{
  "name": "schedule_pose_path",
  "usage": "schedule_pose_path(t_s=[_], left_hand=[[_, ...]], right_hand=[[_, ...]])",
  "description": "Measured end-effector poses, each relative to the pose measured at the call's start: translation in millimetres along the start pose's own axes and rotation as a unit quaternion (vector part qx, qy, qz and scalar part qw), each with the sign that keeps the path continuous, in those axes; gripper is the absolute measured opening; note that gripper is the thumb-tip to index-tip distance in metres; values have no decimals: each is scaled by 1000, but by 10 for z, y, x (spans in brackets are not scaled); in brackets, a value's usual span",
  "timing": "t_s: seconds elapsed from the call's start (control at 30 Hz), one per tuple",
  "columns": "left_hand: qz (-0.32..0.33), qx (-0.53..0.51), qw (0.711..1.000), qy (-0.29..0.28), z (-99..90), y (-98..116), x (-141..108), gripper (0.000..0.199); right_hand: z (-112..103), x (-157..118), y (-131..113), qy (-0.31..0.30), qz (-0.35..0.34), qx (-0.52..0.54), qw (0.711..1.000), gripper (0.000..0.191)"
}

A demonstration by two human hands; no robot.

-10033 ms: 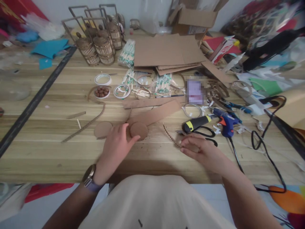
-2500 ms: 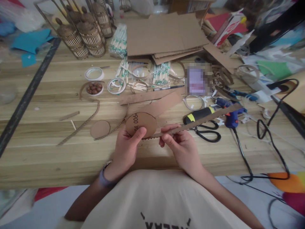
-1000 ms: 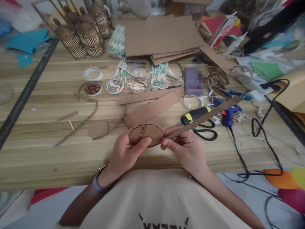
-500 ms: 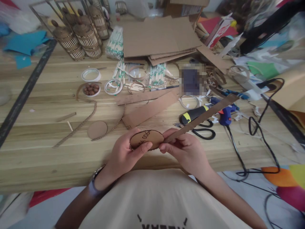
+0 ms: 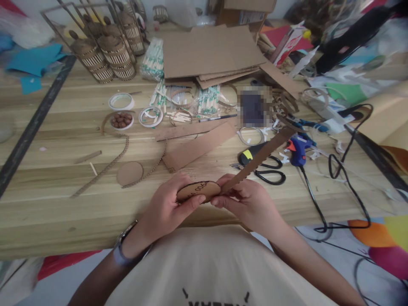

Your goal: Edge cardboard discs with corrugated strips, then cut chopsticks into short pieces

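Over tabletop [image 5: 95,221], near side: right hand [image 5: 251,204] pinches strip [image 5: 259,159], free end running far right; left hand [image 5: 167,204] has fingers clamped on disc [image 5: 195,191], right rim meeting strip. I'd keep edges flush, curl gradual.

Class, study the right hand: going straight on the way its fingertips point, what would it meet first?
Probably the printed cardboard disc held in the left hand; the right hand sits by its edge, though whether they touch is unclear.

Left hand [image 5: 165,206] partly hidden (behind cardboard disc [image 5: 196,190]); garment lettering [image 5: 219,303] cropped.
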State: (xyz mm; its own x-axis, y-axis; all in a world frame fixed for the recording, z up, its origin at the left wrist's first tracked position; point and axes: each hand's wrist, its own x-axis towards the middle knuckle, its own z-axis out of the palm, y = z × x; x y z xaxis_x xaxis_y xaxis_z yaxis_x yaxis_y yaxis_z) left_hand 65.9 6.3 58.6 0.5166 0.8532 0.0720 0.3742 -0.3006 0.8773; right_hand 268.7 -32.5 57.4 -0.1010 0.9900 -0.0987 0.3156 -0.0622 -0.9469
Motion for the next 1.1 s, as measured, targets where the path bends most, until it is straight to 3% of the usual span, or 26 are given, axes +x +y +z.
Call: schedule_pose_path(t_s=[0.2,0.33,0.47,0.6,0.8,0.97,1.1], left_hand=[[36,23,999,-13,-8,-11,21,9],[2,9,1000,-10,-19,-12,34,9],[-87,-108,990,35,-9,-4,46,20],[-119,-264,953,91,68,4,63,46],[-135,-293,943,81,167,-4,75,21],[-122,-303,941,91,170,-34,70,19],[-112,-300,944,84,159,-27,76,21]], right_hand=[[2,0,28,-26,-9,-50,998,4],[29,3,58,-23,4,-32,999,4],[99,18,59,-19,25,50,998,12],[176,44,27,8,29,114,993,24],[183,54,-1,35,32,116,992,33],[91,43,-5,104,-13,132,986,30],[58,42,-31,118,-22,136,983,27]])
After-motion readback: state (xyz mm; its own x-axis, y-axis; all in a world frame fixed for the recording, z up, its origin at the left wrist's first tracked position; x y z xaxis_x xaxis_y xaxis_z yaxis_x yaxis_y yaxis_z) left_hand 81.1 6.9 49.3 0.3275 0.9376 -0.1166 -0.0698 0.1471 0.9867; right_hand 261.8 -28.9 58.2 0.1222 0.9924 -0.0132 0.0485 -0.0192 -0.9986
